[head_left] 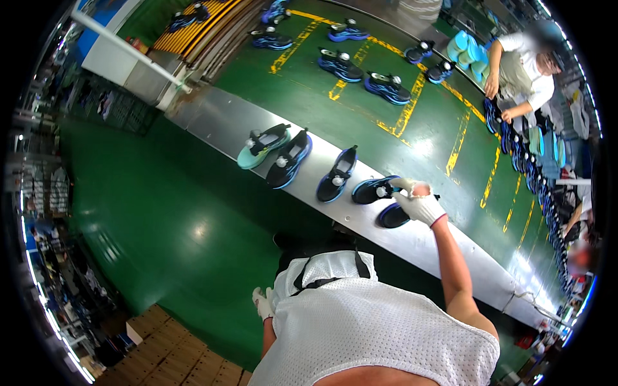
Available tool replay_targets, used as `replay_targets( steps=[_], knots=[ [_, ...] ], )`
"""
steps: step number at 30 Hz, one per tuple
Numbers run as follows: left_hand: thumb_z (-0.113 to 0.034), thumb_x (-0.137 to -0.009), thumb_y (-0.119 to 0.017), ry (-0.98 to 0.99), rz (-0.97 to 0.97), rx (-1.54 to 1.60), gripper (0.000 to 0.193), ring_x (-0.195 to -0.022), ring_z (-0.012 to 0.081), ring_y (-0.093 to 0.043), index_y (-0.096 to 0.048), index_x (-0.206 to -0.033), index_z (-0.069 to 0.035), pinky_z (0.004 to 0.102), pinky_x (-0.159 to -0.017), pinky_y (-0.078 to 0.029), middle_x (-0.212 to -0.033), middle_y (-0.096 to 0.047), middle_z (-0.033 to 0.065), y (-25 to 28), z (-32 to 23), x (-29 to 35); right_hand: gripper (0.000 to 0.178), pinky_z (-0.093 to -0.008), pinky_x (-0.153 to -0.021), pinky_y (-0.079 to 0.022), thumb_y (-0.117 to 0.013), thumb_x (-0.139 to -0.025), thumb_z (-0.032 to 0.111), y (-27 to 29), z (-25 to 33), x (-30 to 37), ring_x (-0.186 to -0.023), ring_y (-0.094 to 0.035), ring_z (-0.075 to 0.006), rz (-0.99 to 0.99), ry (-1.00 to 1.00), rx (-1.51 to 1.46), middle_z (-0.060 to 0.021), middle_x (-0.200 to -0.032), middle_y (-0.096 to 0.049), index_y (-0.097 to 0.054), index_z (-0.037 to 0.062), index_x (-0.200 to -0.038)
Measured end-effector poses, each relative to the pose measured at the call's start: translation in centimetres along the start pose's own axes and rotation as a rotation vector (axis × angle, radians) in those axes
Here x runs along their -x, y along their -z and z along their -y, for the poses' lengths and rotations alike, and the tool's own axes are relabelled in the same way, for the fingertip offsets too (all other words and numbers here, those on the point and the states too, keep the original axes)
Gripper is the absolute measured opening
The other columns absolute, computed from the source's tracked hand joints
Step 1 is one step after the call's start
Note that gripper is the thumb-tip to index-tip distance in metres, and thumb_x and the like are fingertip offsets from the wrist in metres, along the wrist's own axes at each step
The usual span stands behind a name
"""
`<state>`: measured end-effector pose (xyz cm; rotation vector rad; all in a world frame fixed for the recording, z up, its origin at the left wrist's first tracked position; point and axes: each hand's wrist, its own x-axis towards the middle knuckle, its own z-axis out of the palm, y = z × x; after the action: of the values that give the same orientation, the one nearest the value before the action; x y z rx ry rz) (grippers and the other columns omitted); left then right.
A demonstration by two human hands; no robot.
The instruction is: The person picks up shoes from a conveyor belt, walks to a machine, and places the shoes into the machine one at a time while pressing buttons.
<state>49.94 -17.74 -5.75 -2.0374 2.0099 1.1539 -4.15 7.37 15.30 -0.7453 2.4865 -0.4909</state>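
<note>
My right hand [421, 204], in a white knit glove, is over the right end of a row of dark shoes on a metal ledge. Its bent fingers meet the heel side of a black and blue shoe [370, 192]; whatever they hold is hidden. Beneath that hand another dark shoe [391, 217] is partly covered. Further left are a black shoe [337, 175], a black and purple shoe [290, 161] and a mint-green shoe [262, 147], several with white round pieces on top. Down at my side hangs my gloved left hand [263, 305], fingers apart and holding nothing.
Beyond the metal ledge [222, 119], a green surface with yellow lines [454, 151] carries several more shoes [387, 89]. A person [524, 71] handles shoes at the far right. Cardboard boxes [170, 350] stand at lower left; an orange roller conveyor [193, 29] is at upper left.
</note>
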Motion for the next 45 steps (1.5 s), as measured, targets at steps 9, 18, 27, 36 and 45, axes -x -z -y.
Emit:
replay_targets(
  steps=[9,18,27,36,45],
  knots=[
    [-0.030,-0.097,-0.067,-0.015,-0.067,0.146,0.054,-0.118,0.0314,-0.061,-0.048,-0.138,0.001,0.0419,-0.101,-0.049,-0.134,-0.055,0.0204,6.9,0.9,-8.4,0.062,-0.0355,-0.102,-0.051,-0.064,-0.094,0.029,-20.4,23.2,-7.6,-0.122,-0.064,-0.0271,0.412,0.026,-0.881,-0.0198,-0.139,-0.062,-0.048,-0.0022,-0.145],
    [-0.024,-0.101,-0.062,0.119,-0.119,0.255,0.049,-0.115,0.0322,-0.064,-0.048,-0.139,0.004,0.0401,-0.095,-0.054,-0.134,-0.058,0.0235,17.6,10.5,-12.5,0.082,-0.0422,-0.085,-0.056,-0.056,-0.092,0.050,-30.8,27.2,-19.8,-0.100,-0.072,-0.0323,-0.096,-0.139,0.082,-0.0226,-0.108,-0.072,-0.039,-0.0091,-0.146],
    [-0.027,-0.100,-0.064,0.303,0.005,0.371,0.048,-0.107,0.0258,-0.065,-0.053,-0.136,0.002,0.0360,-0.078,-0.060,-0.130,-0.060,0.0166,20.1,8.6,-21.5,0.096,-0.0475,-0.098,-0.050,-0.069,-0.081,0.056,-30.9,28.7,-22.9,-0.110,-0.067,-0.0422,-0.288,-0.330,-0.153,-0.0286,-0.117,-0.068,-0.037,-0.0091,-0.144],
    [-0.029,-0.097,-0.065,0.105,-0.013,0.341,0.051,-0.108,0.0256,-0.066,-0.056,-0.135,0.002,0.0379,-0.093,-0.053,-0.126,-0.064,0.0181,30.3,-4.0,-38.2,0.078,-0.0431,-0.104,-0.047,-0.078,-0.078,0.036,-31.2,26.8,-34.7,-0.122,-0.062,-0.0354,-0.824,-0.719,-0.364,-0.0202,-0.135,-0.063,-0.047,0.0029,-0.142],
    [-0.032,-0.095,-0.066,0.424,-0.009,0.167,0.050,-0.108,0.0291,-0.067,-0.059,-0.130,0.003,0.0409,-0.088,-0.055,-0.124,-0.066,0.0201,35.2,-5.3,-49.9,0.068,-0.0435,-0.105,-0.046,-0.063,-0.087,0.052,-34.3,34.7,-37.5,-0.122,-0.062,-0.0346,-0.379,-1.074,-0.003,-0.0208,-0.128,-0.067,-0.061,0.0020,-0.133]
  ],
)
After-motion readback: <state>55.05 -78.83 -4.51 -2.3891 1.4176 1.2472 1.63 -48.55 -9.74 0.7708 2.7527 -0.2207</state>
